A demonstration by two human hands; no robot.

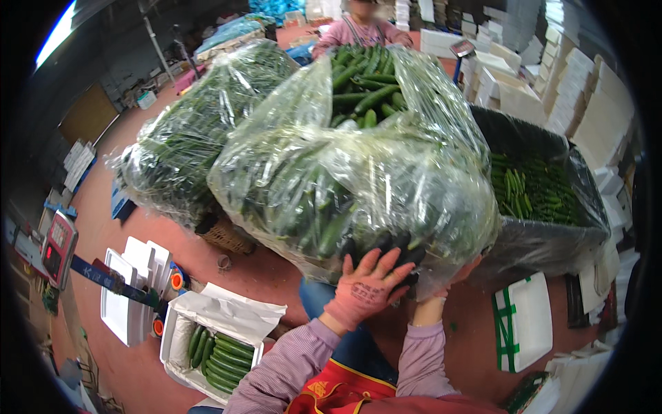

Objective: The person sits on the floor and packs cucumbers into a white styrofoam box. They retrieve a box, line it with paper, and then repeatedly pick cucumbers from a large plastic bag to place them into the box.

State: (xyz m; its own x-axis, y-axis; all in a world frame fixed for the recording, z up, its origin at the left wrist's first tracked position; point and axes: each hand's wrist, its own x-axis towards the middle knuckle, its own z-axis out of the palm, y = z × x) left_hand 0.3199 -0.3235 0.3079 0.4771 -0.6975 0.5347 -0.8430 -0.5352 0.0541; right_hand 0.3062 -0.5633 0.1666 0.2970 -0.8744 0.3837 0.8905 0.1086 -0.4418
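A big heap of cucumbers [375, 101] is wrapped in clear plastic sheeting [289, 171] in front of me, with the top left uncovered. My left hand [367, 284], in a pink glove with black fingertips, lies spread against the near lower side of the plastic. My right hand [457, 282] is at the lower right edge of the wrap, mostly hidden by plastic, so its fingers cannot be made out. At the lower left, a white foam box [173, 357] lined with paper holds a row of cucumbers [227, 362].
A second plastic-wrapped heap [191, 134] stands left; a lined bin of cucumbers [548, 233] stands right. Foam lids [121, 310] and a scale [59, 251] are at left. A foam piece with green tape [525, 323] lies right. Another person [357, 31] stands behind the heap.
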